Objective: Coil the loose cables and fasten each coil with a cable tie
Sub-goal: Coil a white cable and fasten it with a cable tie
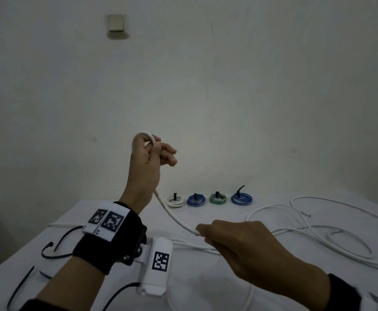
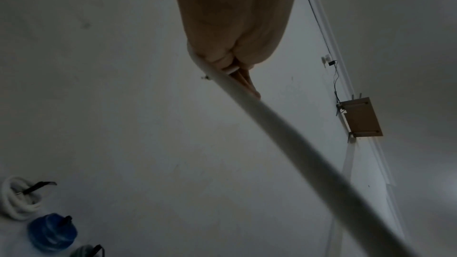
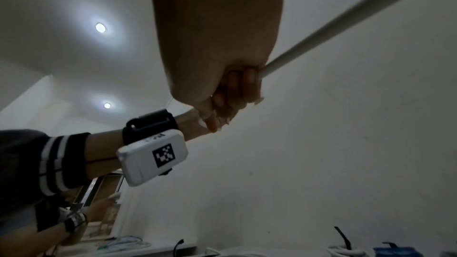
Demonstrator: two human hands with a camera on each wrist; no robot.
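Note:
A long white cable (image 1: 174, 217) runs from my raised left hand (image 1: 152, 151) down to my right hand (image 1: 228, 239). The left hand is held up above the table and pinches the cable's end, which loops over the top of its fingers (image 2: 230, 65). Lower and nearer, the right hand is curled round the cable (image 3: 321, 32) just above the table. The rest of the white cable (image 1: 318, 232) lies in loose loops on the right of the table. Black cable ties (image 1: 53, 243) lie on the table at the left.
Several tied coils stand in a row at the table's back edge: a white one (image 1: 175, 201), a blue one (image 1: 196, 200), a green one (image 1: 217, 198) and another blue one (image 1: 241, 199). The table (image 1: 206, 288) is covered in white. A plain wall is behind.

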